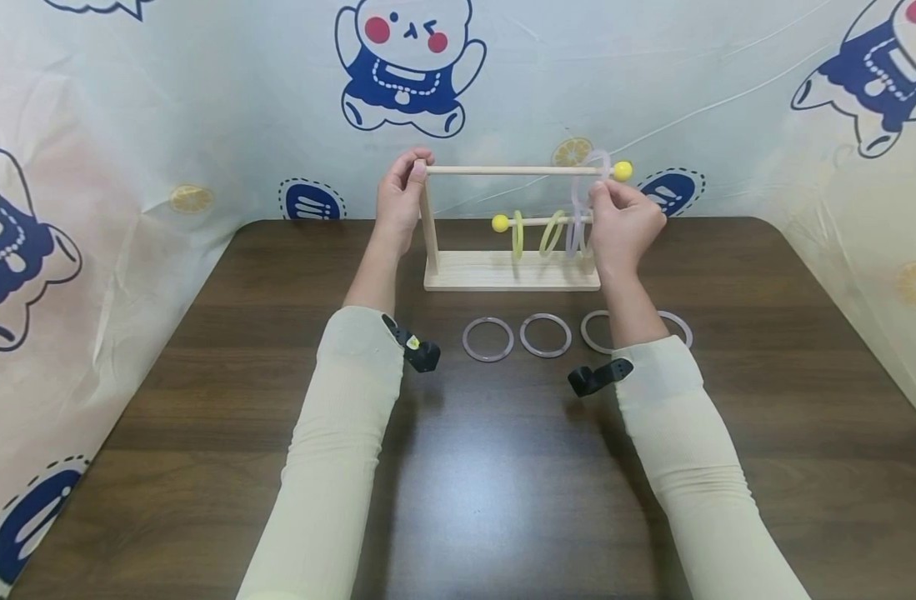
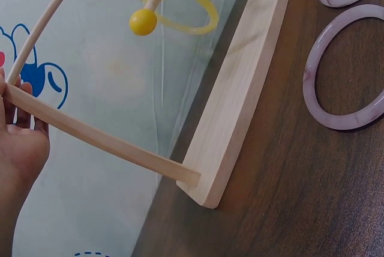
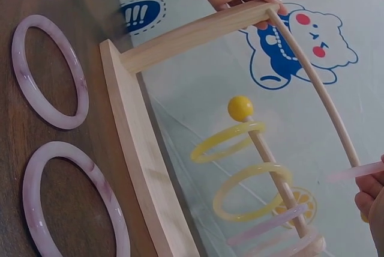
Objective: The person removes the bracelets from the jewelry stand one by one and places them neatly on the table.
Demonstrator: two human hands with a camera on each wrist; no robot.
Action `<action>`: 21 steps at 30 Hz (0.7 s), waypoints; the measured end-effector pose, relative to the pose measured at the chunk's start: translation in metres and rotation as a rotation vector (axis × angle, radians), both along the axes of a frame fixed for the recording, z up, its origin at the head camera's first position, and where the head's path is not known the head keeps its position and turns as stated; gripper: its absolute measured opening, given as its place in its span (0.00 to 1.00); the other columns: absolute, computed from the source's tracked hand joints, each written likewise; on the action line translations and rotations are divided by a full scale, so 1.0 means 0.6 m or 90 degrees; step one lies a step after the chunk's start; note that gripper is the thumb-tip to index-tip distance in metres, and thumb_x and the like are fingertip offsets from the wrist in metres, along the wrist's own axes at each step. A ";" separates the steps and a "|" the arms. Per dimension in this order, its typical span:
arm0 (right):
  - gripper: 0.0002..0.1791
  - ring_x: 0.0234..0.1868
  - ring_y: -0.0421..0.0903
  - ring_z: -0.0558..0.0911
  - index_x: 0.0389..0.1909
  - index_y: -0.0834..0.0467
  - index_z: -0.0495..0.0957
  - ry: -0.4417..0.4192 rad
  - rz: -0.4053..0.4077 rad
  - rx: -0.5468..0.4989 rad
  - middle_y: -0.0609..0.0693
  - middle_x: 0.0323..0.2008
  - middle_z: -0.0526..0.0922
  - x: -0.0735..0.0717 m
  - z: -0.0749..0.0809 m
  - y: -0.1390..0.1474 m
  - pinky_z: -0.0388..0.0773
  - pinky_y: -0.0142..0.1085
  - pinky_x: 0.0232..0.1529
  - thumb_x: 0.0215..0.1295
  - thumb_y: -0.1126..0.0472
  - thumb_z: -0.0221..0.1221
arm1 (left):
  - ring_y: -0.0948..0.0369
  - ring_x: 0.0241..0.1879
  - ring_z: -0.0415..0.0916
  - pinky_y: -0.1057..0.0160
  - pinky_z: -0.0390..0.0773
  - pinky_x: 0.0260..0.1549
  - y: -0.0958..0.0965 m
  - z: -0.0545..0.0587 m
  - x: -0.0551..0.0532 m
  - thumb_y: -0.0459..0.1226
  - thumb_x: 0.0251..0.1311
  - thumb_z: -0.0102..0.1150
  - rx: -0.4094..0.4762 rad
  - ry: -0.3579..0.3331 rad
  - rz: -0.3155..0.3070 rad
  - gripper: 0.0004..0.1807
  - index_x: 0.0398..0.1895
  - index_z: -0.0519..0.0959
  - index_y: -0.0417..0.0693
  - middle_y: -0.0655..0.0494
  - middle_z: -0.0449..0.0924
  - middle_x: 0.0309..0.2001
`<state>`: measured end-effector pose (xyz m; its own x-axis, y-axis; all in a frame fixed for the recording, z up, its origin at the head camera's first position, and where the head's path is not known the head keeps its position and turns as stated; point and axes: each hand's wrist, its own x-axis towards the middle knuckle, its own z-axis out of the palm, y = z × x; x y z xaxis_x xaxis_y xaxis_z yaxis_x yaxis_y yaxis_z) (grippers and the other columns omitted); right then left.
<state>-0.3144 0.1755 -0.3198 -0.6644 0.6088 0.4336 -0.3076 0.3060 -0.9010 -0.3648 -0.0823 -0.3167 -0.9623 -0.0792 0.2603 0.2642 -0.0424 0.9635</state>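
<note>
A wooden rack (image 1: 512,271) stands toward the back of the table. My left hand (image 1: 401,200) grips the top of its upright post (image 1: 428,221), thumb in front and fingers behind. At the far end of the upper rod (image 1: 510,170), beside a yellow ball (image 1: 622,172), my right hand (image 1: 626,225) pinches a pale purple bangle (image 3: 354,172) that is around the rod. Lower down, a shorter rod with a yellow ball end (image 3: 240,108) carries yellow bangles (image 3: 219,200) and pale purple ones (image 3: 267,223). The right hand hides part of the rack's right side in the head view.
In front of the rack, pale purple bangles lie flat: one (image 1: 466,340) at the left, another (image 1: 523,337) beside it, and more (image 1: 686,327) partly behind the right forearm. A patterned cloth (image 1: 240,108) hangs behind the dark wooden table (image 1: 277,333).
</note>
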 end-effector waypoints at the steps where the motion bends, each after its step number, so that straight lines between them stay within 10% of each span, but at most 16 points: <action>1: 0.06 0.29 0.37 0.80 0.31 0.63 0.85 0.003 -0.001 -0.005 0.53 0.30 0.85 0.000 0.001 0.000 0.75 0.26 0.31 0.54 0.66 0.62 | 0.63 0.53 0.67 0.70 0.64 0.51 0.000 0.000 0.000 0.42 0.65 0.48 -0.001 0.001 0.000 0.15 0.51 0.75 0.47 0.56 0.75 0.52; 21: 0.06 0.29 0.37 0.79 0.28 0.63 0.85 0.020 -0.015 0.001 0.53 0.29 0.85 0.004 0.008 0.016 0.71 0.27 0.30 0.55 0.66 0.61 | 0.63 0.54 0.67 0.71 0.64 0.51 0.000 0.002 0.001 0.42 0.65 0.47 0.000 0.000 -0.006 0.15 0.51 0.74 0.48 0.56 0.74 0.52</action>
<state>-0.3117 0.1851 -0.3148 -0.6363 0.6226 0.4554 -0.3287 0.3153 -0.8903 -0.3640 -0.0823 -0.3156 -0.9632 -0.0696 0.2595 0.2630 -0.0458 0.9637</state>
